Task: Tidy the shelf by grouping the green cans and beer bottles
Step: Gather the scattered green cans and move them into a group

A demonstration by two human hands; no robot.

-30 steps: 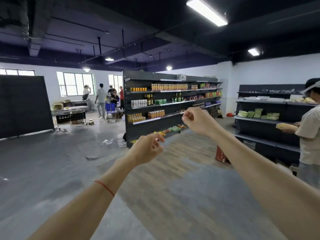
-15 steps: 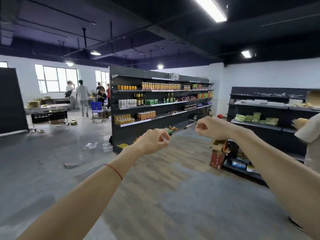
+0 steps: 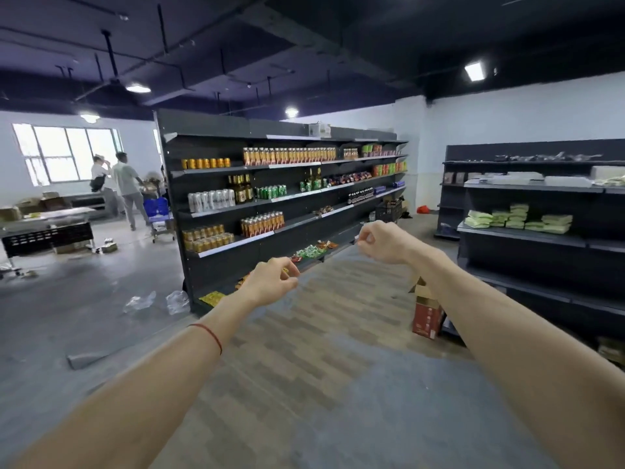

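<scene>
A long dark shelf unit (image 3: pixel 216 123) stands several metres ahead. On its second level sit brown beer bottles (image 3: pixel 240 189), a row of green cans (image 3: pixel 270 192), and further right a few green bottles and cans (image 3: pixel 311 184). Both my arms reach out in front of me, far short of the shelf. My left hand (image 3: pixel 270 282) is loosely curled with fingertips pinched together and holds nothing. My right hand (image 3: pixel 382 242) is curled the same way, empty.
White cans (image 3: pixel 211 200) and orange cans and bottles (image 3: pixel 287 155) fill other levels. A second dark shelf (image 3: pixel 527 231) stands at right, with a red carton (image 3: pixel 427 316) on the floor beside it. Two people (image 3: pixel 118 184) stand far left by a blue cart. Plastic wrap (image 3: pixel 154 301) litters the floor.
The view has come closer to the shelf and turned; the person at the right edge has left the frame. Both hands stay raised and curled, the right one lower than before.
</scene>
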